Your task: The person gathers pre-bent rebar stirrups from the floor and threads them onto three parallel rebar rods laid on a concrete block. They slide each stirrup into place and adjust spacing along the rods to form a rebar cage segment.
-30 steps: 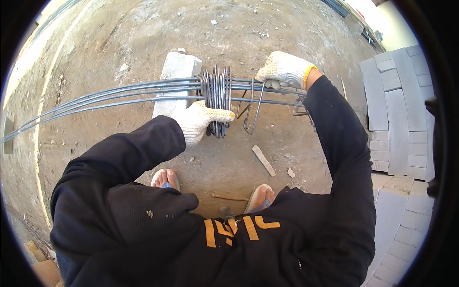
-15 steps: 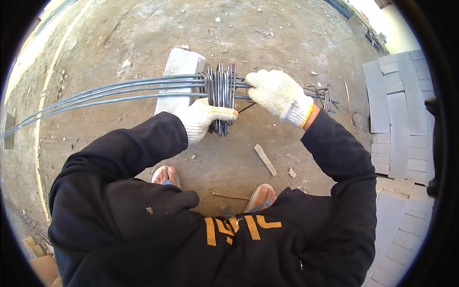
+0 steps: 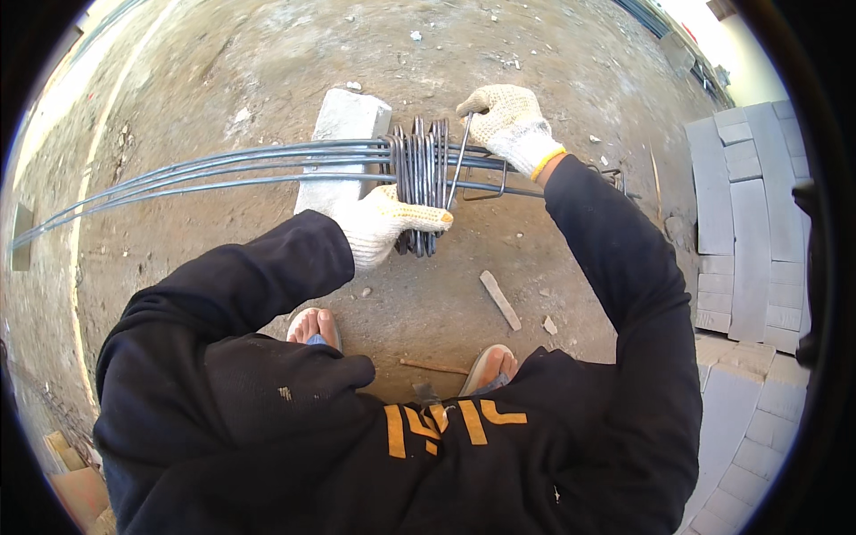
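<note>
Several long steel bars (image 3: pixel 267 164) run crosswise in front of me, with a tight bundle of bent steel stirrups (image 3: pixel 421 169) looped around them. My left hand (image 3: pixel 379 228), in a white knitted glove, is closed on the near side of that bundle. Its thumb lies across the stirrups, and its other fingers are mostly hidden. At the bundle's right end, my gloved right hand (image 3: pixel 508 120) pinches the far top corner of a single stirrup (image 3: pixel 460 159). That stirrup stands slightly tilted and a little apart from the bundle at its top. Another stirrup (image 3: pixel 486 198) hangs on the bars farther right.
A pale concrete block (image 3: pixel 343 129) lies beneath the bars, left of the bundle. More stirrups (image 3: pixel 615 178) sit near the bars' right end. Grey blocks (image 3: pixel 749 205) are stacked at the right. A broken strip (image 3: pixel 500 300) and stones lie on the dirt ground near my sandalled feet.
My right hand has moved up and away from the bars and now holds a stirrup upright against the bundle's right end. My left hand keeps its grip on the bundle.
</note>
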Demonstrator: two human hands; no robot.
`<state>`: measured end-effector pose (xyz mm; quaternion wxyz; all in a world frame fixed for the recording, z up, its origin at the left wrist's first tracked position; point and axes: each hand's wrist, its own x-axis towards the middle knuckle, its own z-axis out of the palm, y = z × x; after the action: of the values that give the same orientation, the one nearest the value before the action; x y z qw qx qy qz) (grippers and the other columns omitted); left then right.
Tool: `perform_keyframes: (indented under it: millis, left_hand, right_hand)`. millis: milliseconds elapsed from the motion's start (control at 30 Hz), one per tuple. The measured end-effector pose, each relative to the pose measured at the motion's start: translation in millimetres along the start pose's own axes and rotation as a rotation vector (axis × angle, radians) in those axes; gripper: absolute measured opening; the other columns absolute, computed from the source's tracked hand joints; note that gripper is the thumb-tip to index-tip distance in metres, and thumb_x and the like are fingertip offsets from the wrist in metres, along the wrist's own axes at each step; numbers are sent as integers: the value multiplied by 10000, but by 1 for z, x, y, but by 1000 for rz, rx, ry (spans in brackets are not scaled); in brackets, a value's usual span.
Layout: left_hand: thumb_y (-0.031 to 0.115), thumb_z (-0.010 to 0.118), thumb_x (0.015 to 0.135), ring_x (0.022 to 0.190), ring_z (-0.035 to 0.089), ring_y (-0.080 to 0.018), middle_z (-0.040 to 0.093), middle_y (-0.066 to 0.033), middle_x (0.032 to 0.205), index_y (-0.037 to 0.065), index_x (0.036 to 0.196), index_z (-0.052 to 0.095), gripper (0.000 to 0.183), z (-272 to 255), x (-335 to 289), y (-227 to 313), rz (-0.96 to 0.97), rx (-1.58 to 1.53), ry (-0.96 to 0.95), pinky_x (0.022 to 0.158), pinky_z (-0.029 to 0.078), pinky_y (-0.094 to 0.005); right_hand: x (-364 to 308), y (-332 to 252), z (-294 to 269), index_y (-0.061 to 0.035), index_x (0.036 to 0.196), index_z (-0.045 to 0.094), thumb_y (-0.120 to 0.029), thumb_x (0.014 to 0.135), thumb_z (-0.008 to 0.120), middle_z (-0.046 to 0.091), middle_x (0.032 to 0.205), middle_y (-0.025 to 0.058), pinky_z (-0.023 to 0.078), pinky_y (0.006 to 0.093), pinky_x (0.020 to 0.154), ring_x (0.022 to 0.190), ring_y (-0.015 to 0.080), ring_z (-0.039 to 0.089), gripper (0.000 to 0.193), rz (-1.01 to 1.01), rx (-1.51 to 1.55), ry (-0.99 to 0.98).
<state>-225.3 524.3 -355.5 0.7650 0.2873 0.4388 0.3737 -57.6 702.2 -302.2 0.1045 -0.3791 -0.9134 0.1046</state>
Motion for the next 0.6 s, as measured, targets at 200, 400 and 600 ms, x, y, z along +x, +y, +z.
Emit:
perform_keyframes:
  millis: [200, 400, 600]
  left_hand:
    - [116, 723, 908, 1042, 659, -196, 694, -86, 1128, 39, 1208, 628, 325, 2, 2, 6, -7, -185, -155, 917, 518, -349]
    - [135, 725, 905, 1039, 665, -210, 702, -95, 1081, 45, 1176, 625, 303, 3, -2, 11, -48, -314, -180, 899, 522, -369]
    - [137, 723, 908, 1002, 674, -186, 707, -94, 1082, 31, 1194, 627, 320, 8, 0, 11, -34, -159, -93, 875, 527, -334]
  right_hand:
    - [-12, -2, -13, -103, 924, 752, -199, 815, 613, 718, 983, 140, 525, 423, 867, 936, 341, 672, 201, -35, -26, -8]
    - [-97, 4, -77, -31, 722, 697, -341, 795, 750, 627, 662, 179, 514, 428, 682, 697, 358, 645, 323, 136, -48, -409]
    - [-131, -13, 1, 12, 948, 691, -365, 954, 634, 685, 807, 124, 537, 335, 631, 721, 223, 698, 381, 382, 726, -345]
